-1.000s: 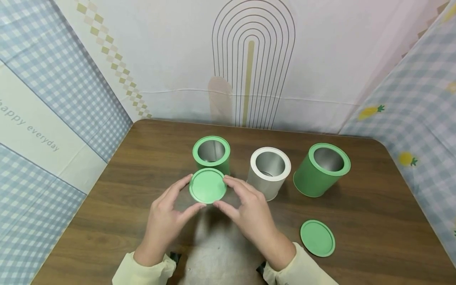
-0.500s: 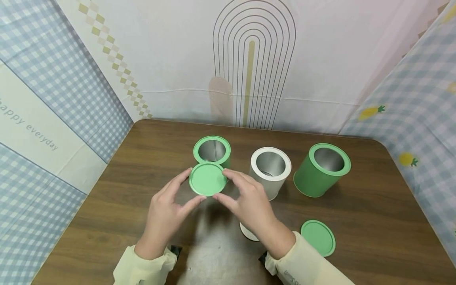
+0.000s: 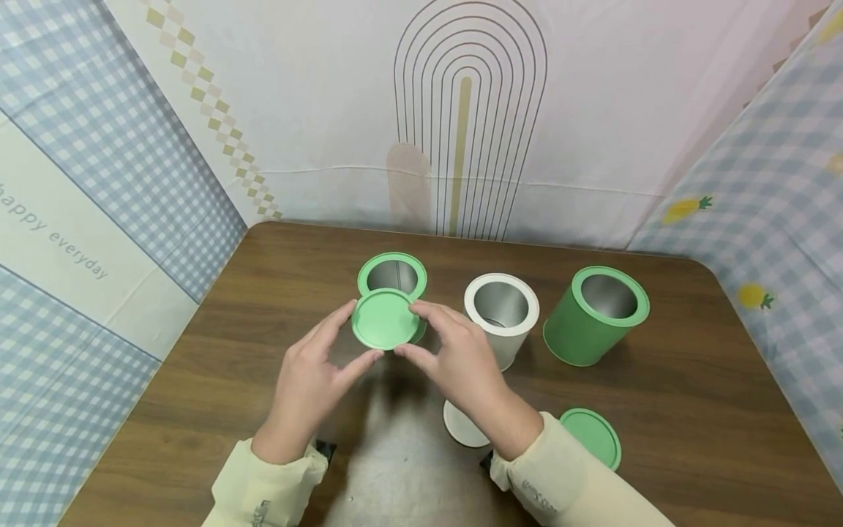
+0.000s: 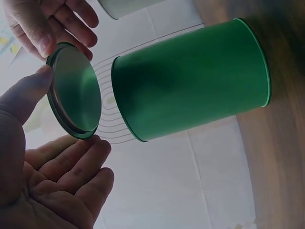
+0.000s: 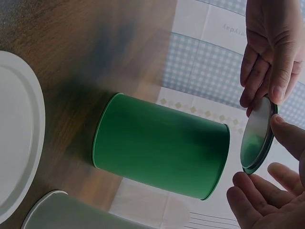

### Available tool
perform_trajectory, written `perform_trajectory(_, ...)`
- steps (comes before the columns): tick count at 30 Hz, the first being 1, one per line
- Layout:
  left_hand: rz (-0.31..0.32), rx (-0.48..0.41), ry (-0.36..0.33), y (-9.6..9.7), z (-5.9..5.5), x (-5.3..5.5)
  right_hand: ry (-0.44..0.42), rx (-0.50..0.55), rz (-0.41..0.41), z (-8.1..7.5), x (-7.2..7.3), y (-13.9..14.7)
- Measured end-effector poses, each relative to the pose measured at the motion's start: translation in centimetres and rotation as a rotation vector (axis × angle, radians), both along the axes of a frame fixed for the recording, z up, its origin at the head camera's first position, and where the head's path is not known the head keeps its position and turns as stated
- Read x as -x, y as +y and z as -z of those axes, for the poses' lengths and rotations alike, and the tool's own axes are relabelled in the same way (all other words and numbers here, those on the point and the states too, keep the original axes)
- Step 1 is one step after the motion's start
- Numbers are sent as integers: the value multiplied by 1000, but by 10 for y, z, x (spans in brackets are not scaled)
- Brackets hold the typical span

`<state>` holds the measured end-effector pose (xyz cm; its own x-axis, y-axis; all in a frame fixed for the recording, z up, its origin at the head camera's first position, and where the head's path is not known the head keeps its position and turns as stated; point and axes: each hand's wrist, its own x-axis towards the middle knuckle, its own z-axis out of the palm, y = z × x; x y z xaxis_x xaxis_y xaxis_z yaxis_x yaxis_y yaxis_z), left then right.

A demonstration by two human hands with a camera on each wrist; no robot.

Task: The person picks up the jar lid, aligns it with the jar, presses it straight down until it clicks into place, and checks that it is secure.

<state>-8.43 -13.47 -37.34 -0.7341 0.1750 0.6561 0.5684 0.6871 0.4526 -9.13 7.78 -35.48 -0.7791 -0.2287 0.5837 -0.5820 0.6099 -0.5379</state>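
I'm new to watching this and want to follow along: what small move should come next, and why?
Probably ease the round green metal-looking lid forward over the leftmost green cylindrical metal can. The left hand and right hand hold it by the edge, underside toward the can. It hovers above that open can, not yet centred over it.

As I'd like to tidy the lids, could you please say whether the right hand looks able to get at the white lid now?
Probably not at once: the right hand holds a green lid together with the left hand. Once freed, likely yes; nothing visible lies on the white lid.
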Motion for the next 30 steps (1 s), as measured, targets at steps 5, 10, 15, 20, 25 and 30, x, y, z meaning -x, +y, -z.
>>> perform_trajectory(5, 7, 8, -7, 0, -1, 2, -41, -7, 8, 0, 4, 0)
perform_trajectory(10, 13, 16, -16, 2, -1, 5, -84, -6, 21, -1, 7, 3)
perform_trajectory(15, 19, 36, -28, 5, -2, 9, -107, -28, 41, -3, 9, 7)
perform_trajectory(20, 19, 47, -54, 5, -4, 15, -117, -58, 53, -6, 14, 7)
perform_trajectory(25, 13, 62, -70, 4, -4, 22, -132, -87, 64, -9, 20, 4)
perform_trajectory(30, 8, 75, -76, 0, -5, 27, -144, -108, 64, -10, 25, 1)
